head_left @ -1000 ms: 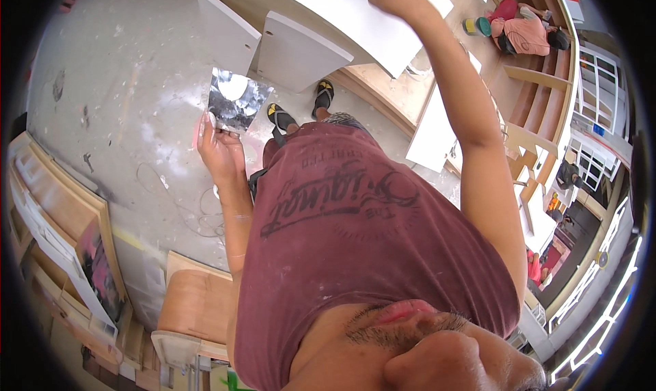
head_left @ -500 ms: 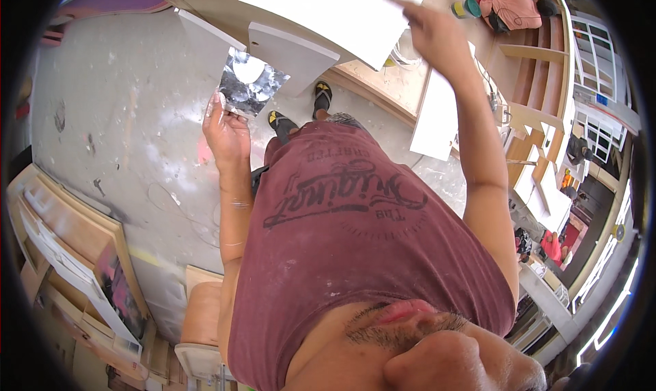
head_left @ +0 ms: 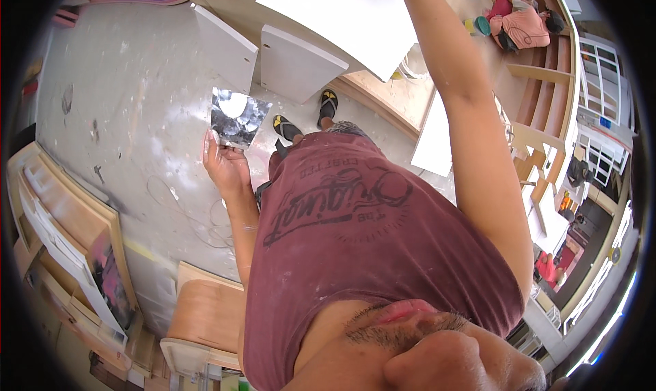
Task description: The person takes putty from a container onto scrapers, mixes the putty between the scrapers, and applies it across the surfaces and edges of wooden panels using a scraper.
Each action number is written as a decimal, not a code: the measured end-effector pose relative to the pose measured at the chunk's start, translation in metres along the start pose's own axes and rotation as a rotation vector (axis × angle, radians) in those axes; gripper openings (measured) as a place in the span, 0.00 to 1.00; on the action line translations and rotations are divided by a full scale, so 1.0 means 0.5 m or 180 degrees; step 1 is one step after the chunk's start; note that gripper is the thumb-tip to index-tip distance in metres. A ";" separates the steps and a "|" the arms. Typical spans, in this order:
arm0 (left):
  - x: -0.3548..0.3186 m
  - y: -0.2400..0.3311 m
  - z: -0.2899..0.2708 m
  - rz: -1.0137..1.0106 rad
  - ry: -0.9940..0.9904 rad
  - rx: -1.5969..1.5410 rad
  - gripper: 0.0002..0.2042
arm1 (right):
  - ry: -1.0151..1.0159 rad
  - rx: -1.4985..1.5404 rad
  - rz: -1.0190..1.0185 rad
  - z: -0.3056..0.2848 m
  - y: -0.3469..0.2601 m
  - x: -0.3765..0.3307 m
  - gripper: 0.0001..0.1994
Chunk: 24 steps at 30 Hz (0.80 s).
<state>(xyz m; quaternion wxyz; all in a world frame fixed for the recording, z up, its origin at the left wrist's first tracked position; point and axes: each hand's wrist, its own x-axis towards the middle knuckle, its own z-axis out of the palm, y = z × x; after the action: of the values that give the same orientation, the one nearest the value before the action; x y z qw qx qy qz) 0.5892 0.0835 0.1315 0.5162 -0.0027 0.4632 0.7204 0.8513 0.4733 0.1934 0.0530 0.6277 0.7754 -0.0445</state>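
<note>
My left hand (head_left: 229, 165) is closed on the lower edge of a small square board (head_left: 240, 132), thumb on its near side. The board is mottled black, grey and white, with a round mass of white paste near its far edge. White residue marks my left fingers. My right arm (head_left: 454, 56) stretches far forward over a large white panel (head_left: 342, 15). The right hand lies beyond the top edge of the picture, so its fingers are hidden.
Two pale grey boards (head_left: 301, 63) stand beyond my feet. A person in a pinkish-orange top (head_left: 523, 29) crouches far right beside a green-lidded tub (head_left: 482, 26) and brown shelving (head_left: 540, 83). Wooden furniture parts (head_left: 75, 234) lean at left; a curved wooden piece (head_left: 208, 316) is nearby.
My right hand has moved forward and out of the picture. The board in my left hand has come slightly nearer and left in view.
</note>
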 end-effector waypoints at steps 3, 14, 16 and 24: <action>0.007 -0.012 -0.015 0.0067 0.0121 0.0057 0.13 | 0.0034 0.0234 -0.0309 0.003 -0.029 -0.070 0.15; 0.014 0.006 -0.001 -0.0099 -0.0222 -0.0159 0.13 | 0.0172 0.0506 -0.1494 0.020 -0.071 -0.555 0.23; 0.020 0.008 -0.009 -0.0115 -0.0319 -0.0133 0.13 | -0.0176 0.0455 -0.1269 -0.010 -0.044 -0.572 0.23; 0.025 0.014 0.001 -0.0208 -0.0468 0.0034 0.13 | 0.0510 0.0440 -0.0237 -0.077 -0.014 -0.359 0.20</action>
<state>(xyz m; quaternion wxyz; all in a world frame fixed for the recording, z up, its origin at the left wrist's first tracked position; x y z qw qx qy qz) 0.5783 0.0928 0.1304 0.5720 0.0379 0.4275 0.6990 0.8804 0.3032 0.2562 -0.0544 0.6021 0.7950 -0.0495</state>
